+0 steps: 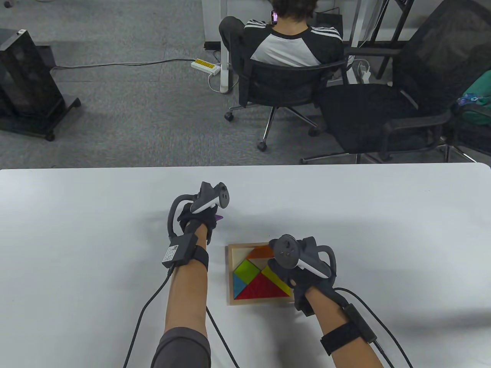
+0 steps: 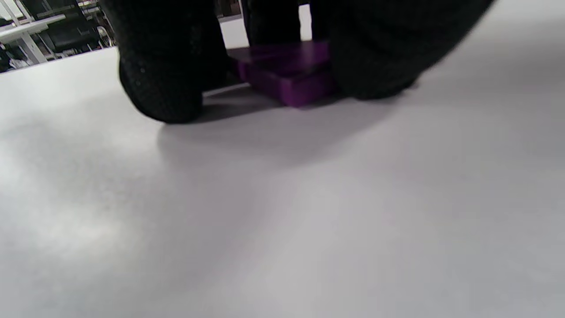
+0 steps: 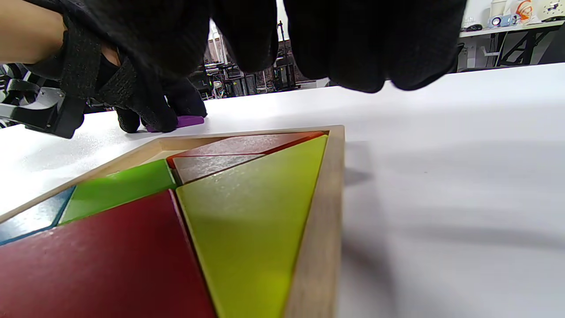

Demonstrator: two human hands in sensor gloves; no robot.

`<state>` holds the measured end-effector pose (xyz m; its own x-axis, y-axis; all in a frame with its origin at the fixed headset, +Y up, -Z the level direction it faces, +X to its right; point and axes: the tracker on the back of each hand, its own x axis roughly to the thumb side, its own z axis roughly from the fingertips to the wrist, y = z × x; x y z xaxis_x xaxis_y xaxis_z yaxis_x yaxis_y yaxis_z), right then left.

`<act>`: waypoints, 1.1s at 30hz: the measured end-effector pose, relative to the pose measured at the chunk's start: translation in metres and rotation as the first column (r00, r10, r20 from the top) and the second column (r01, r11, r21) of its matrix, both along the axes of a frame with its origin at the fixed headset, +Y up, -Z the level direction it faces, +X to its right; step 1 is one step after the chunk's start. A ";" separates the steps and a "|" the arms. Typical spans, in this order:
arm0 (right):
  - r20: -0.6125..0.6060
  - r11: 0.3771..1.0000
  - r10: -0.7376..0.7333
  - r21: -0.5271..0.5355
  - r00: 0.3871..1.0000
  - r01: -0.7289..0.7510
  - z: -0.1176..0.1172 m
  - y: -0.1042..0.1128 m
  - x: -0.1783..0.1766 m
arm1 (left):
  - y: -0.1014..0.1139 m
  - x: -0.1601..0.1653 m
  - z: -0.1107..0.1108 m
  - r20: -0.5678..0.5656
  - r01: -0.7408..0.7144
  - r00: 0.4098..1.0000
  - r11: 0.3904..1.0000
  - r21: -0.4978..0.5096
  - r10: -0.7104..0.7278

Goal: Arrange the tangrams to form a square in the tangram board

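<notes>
The left hand reaches out over the white bench, forearm running straight up from the near edge, wrist bent so the gloved fingers point down onto the surface. Between those fingers sits a purple tangram piece, flat on the bench; in the left wrist view one finger presses down just to its left and another bulk of glove closes in against its right side, so the fingers are curled round the piece and pinch it. From above only a sliver of purple shows past the fingertips. The right hand hovers over the right side of the wooden tangram board, forearm angled in from the lower right, tracker uppermost. Its fingers hang loosely above the board in the right wrist view, touching no piece and holding nothing. Beneath them lies a yellow-green triangle against the board's right rim, with a red triangle to its left, then a green square and a blue piece; an orange piece lies at the far side. The purple piece lies well apart from the board, off beyond its far left corner.
</notes>
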<state>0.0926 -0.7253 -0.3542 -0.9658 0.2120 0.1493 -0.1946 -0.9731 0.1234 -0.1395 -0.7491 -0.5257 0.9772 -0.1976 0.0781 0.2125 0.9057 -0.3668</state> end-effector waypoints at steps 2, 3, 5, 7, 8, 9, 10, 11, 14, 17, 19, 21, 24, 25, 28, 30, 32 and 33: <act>0.001 1.000 -0.002 0.001 1.000 0.002 0.000 -0.001 0.001 | 0.003 -0.001 -0.002 -0.017 -0.017 1.000 1.000 -0.001 0.017; 0.001 1.000 -0.002 0.000 1.000 0.002 0.000 -0.001 0.001 | 0.004 -0.002 -0.002 -0.023 -0.026 0.999 1.000 -0.010 0.026; 0.000 1.000 0.002 -0.002 1.000 -0.002 0.000 -0.002 0.002 | 0.007 -0.003 -0.002 -0.032 -0.045 0.999 0.999 -0.029 0.044; 0.000 1.000 0.004 0.003 1.000 -0.004 0.000 0.000 0.003 | 0.009 -0.006 0.000 -0.029 -0.063 0.998 0.998 -0.030 0.062; 0.000 1.000 0.001 0.006 1.000 -0.001 0.000 0.001 0.003 | 0.011 -0.007 0.001 -0.028 -0.071 0.997 0.997 -0.029 0.070; -0.001 1.000 -0.004 0.010 1.000 0.004 0.001 0.003 0.003 | 0.014 -0.007 0.003 -0.023 -0.091 0.996 0.996 -0.018 0.090; -0.001 1.000 -0.008 0.013 1.000 0.008 0.001 0.004 0.002 | 0.016 -0.008 0.005 -0.016 -0.105 0.994 0.994 -0.015 0.105; -0.002 1.000 -0.011 0.018 1.000 0.011 0.002 0.005 0.002 | 0.020 -0.008 0.007 -0.007 -0.126 0.992 0.992 -0.011 0.126; -0.006 1.000 -0.010 0.027 1.000 0.010 0.003 0.007 0.000 | 0.034 -0.007 0.015 0.036 -0.174 0.984 0.985 0.016 0.174; -0.004 0.999 -0.019 0.047 1.000 0.020 0.004 0.011 -0.001 | 0.054 -0.004 0.027 0.093 -0.233 0.969 0.971 0.050 0.228; -0.004 0.997 -0.033 0.068 0.999 0.033 0.006 0.014 -0.001 | 0.066 -0.002 0.035 0.126 -0.267 0.958 0.961 0.069 0.257; -0.008 0.993 -0.048 0.106 0.999 0.048 0.008 0.019 -0.002 | 0.078 0.000 0.046 0.161 -0.312 0.941 0.947 0.074 0.297; -0.018 0.984 -0.069 0.166 0.997 0.071 0.011 0.026 -0.003 | 0.092 0.003 0.061 0.214 -0.368 0.914 0.926 0.087 0.344; -0.025 0.978 -0.078 0.190 0.997 0.082 0.013 0.029 -0.004 | 0.097 0.005 0.068 0.231 -0.389 0.904 0.917 0.087 0.361; -0.049 0.960 -0.094 0.260 0.994 0.103 0.020 0.037 -0.004 | 0.107 0.010 0.086 0.273 -0.461 0.862 0.884 0.072 0.427; -0.057 0.948 -0.098 0.299 0.994 0.110 0.024 0.041 -0.004 | 0.111 0.013 0.096 0.300 -0.505 0.831 0.861 0.060 0.467; -0.086 0.937 -0.112 0.323 0.990 0.134 0.029 0.047 -0.003 | 0.113 0.017 0.108 0.313 -0.563 0.788 0.826 0.023 0.529; -0.090 0.930 -0.119 0.338 0.989 0.142 0.032 0.049 -0.003 | 0.114 0.019 0.113 0.318 -0.579 0.774 0.815 0.010 0.547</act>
<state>0.0900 -0.6767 -0.3220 -0.9182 0.2601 0.2988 -0.3256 -0.9251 -0.1954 -0.1205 -0.6350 -0.4131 0.8515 0.3584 0.3828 -0.2671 0.9246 -0.2716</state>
